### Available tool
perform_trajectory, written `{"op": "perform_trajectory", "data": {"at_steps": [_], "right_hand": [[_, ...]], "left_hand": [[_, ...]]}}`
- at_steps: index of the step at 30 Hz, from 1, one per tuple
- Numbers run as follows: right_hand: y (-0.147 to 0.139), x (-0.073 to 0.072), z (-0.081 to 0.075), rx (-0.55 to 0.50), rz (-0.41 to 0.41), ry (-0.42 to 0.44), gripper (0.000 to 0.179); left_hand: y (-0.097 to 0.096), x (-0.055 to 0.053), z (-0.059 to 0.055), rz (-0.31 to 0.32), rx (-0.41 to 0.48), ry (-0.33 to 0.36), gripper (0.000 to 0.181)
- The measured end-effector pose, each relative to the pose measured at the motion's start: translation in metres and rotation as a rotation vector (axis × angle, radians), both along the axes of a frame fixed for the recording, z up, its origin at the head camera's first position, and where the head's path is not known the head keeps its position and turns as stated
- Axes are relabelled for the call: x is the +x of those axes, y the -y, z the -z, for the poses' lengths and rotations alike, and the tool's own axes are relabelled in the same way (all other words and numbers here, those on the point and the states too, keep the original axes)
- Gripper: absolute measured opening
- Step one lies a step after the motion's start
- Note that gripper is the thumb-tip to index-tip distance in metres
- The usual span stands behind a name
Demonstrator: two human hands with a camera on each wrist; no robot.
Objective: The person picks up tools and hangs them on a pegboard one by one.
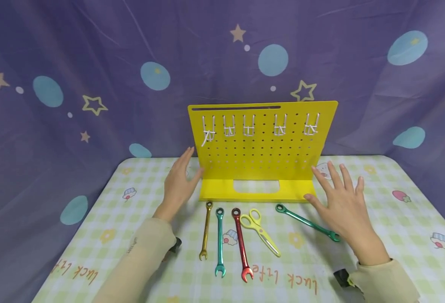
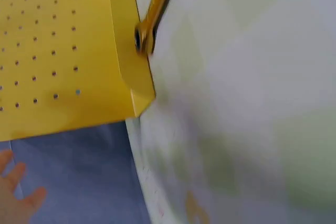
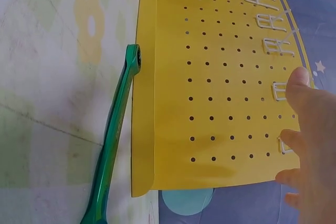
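Observation:
A yellow pegboard [image 1: 260, 164] stands upright at the back of the table, with several white wire hooks [image 1: 280, 125] along its upper part. My left hand [image 1: 179, 181] is beside its left edge, fingers extended, holding nothing. Off its right edge, my right hand [image 1: 343, 204] spreads its fingers, also holding nothing. In front of the board lie a gold wrench [image 1: 206, 231], a teal-green wrench [image 1: 220, 242], a red wrench [image 1: 242, 244] and yellow scissors [image 1: 260, 231]. Another green wrench [image 1: 307, 222] lies slantwise, its open end near my right wrist; the right wrist view shows this green wrench [image 3: 113, 135] close up.
A checked tablecloth [image 1: 131, 261] with printed flowers, cakes and lettering covers the table. Behind it hangs a purple curtain [image 1: 105, 50] with stars and blue ovals. The pegboard's base [image 1: 216, 189] has a cut-out in its middle.

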State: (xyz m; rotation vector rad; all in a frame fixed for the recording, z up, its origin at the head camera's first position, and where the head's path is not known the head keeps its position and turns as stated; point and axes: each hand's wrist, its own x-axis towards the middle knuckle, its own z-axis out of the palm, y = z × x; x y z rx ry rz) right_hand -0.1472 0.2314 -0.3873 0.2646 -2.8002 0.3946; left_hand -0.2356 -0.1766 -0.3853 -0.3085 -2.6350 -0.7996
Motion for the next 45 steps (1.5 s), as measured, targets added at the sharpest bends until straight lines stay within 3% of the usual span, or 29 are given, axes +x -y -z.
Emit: {"op": "perform_trajectory", "data": {"at_steps": [5, 11, 19, 22, 30, 36, 40, 45], "right_hand": [[0.001, 0.0, -0.001, -0.012, -0.006, -0.015, 0.073], [0.002, 0.001, -0.003, -0.026, -0.011, -0.018, 0.073], [0.003, 0.001, -0.003, -0.032, -0.014, -0.02, 0.073], [0.003, 0.001, -0.004, -0.035, -0.011, -0.022, 0.072], [0.002, 0.001, -0.007, -0.051, -0.019, -0.039, 0.071], [0.001, 0.001, -0.008, -0.092, -0.064, -0.046, 0.069], [-0.003, 0.001, -0.009, -0.115, -0.103, -0.082, 0.067], [-0.005, 0.0, -0.013, -0.149, -0.151, -0.144, 0.065]], "left_hand": [[0.0, -0.012, -0.005, -0.004, 0.082, -0.029, 0.063], [-0.004, -0.03, -0.01, -0.021, 0.206, 0.016, 0.066], [-0.006, -0.051, -0.009, 0.044, 0.428, 0.015, 0.067], [-0.007, -0.057, -0.01, 0.05, 0.479, 0.048, 0.067], [-0.009, -0.063, -0.013, 0.041, 0.518, 0.139, 0.064], [-0.01, -0.067, -0.014, 0.035, 0.534, 0.107, 0.047], [-0.013, -0.071, -0.014, 0.042, 0.546, 0.073, 0.04], [-0.014, -0.074, -0.013, 0.032, 0.526, 0.078, 0.036]]}}
